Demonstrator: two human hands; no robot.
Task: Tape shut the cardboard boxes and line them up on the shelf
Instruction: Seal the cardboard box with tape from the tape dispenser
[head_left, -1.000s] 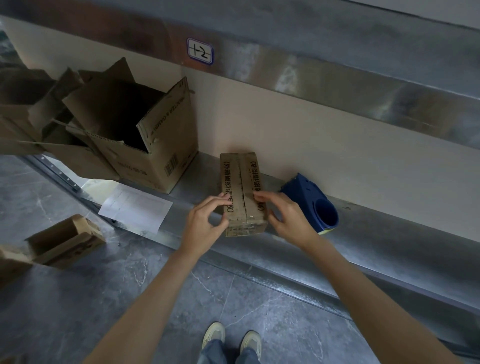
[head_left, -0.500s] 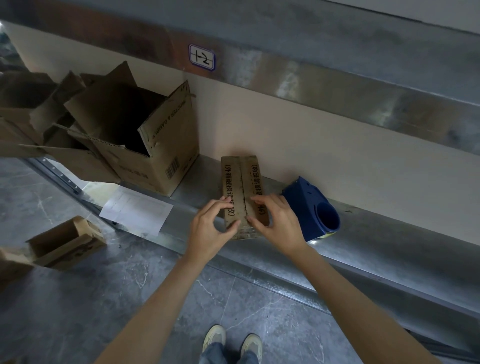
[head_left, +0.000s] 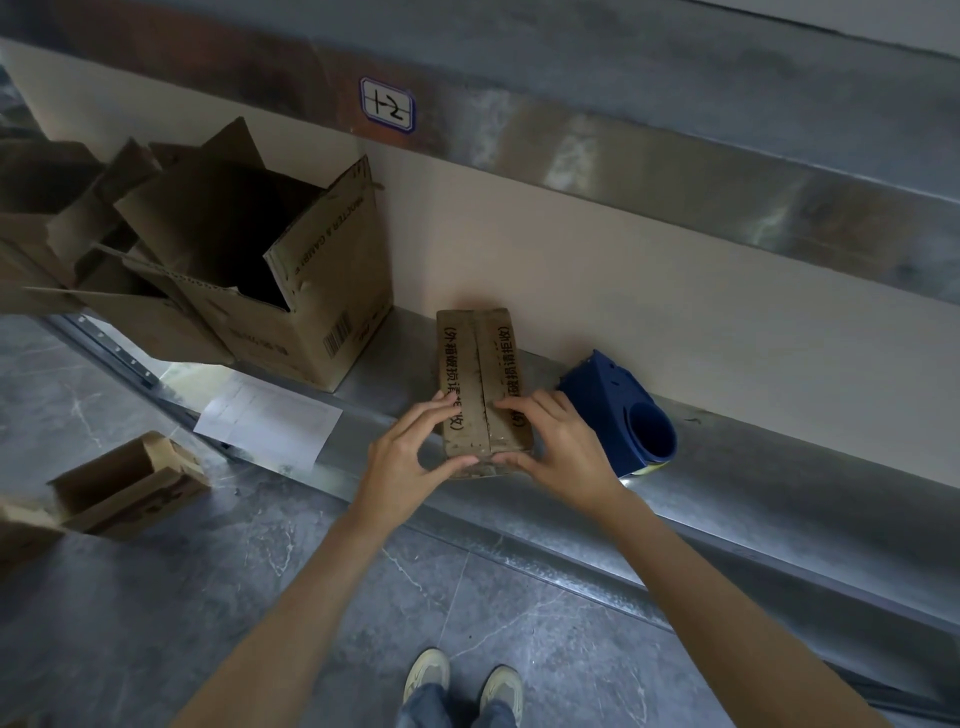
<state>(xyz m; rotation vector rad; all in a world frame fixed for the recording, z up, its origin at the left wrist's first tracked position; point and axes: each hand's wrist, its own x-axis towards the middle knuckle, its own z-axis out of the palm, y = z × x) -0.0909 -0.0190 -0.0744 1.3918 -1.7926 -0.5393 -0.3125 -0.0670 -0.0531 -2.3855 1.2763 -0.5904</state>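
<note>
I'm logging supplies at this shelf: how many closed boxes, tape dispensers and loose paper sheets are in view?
closed cardboard box: 1
blue tape dispenser: 1
white paper sheet: 1
Total: 3

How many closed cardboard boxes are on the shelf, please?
1: the small box, held by the left hand and right hand, beside the blue tape dispenser. The open boxes stand farther left; others may be hidden.
</note>
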